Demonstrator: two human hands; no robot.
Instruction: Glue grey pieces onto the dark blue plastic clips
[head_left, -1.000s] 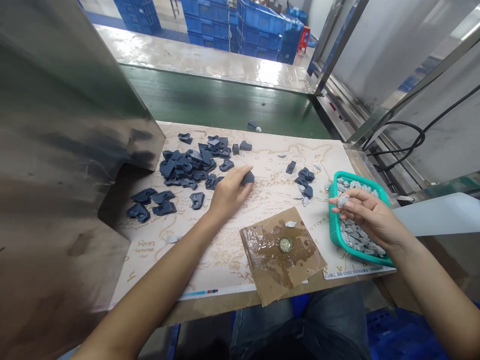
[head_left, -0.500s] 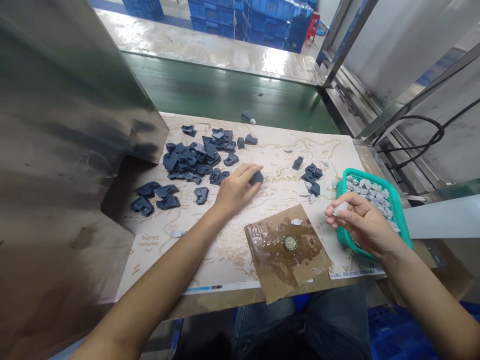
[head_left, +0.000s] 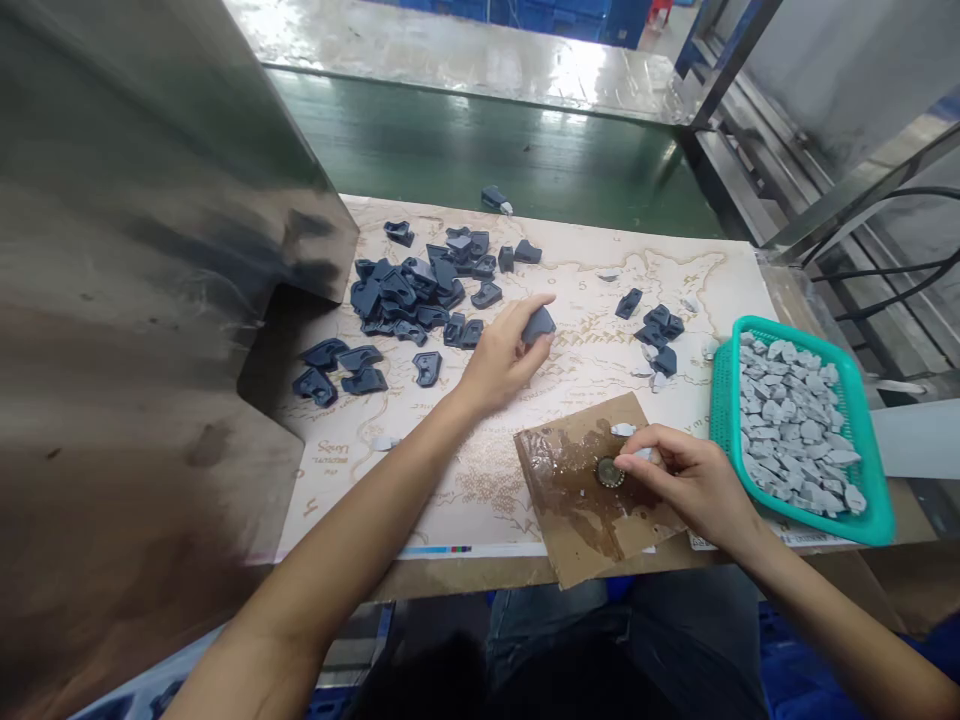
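Note:
My left hand (head_left: 501, 358) is closed on a dark blue-grey plastic part (head_left: 538, 327), held just above the printed sheet (head_left: 480, 440). A small pale grey piece (head_left: 643, 454) sits pinched between the thumb and fingers of my right hand (head_left: 686, 480), partly hidden by them. That hand is over a wet brown cardboard square (head_left: 570, 520), beside a small round cap (head_left: 610, 472) with a ridged rim. Another pale grey piece (head_left: 622, 430) lies on the cardboard. To the right stands a green plastic basket (head_left: 874, 480) filled with pale grey pieces (head_left: 799, 420).
A heap of dark plastic parts (head_left: 405, 290) lies left of centre, and a smaller group (head_left: 660, 330) lies at right with pale bits around it. Behind the sheet runs a green conveyor belt (head_left: 420, 140). A metal housing (head_left: 150, 250) rises at left.
My right hand has moved left from the basket's edge to the cardboard, still pinching the pale piece. My left hand keeps the dark part. The view has tilted downward and shifted.

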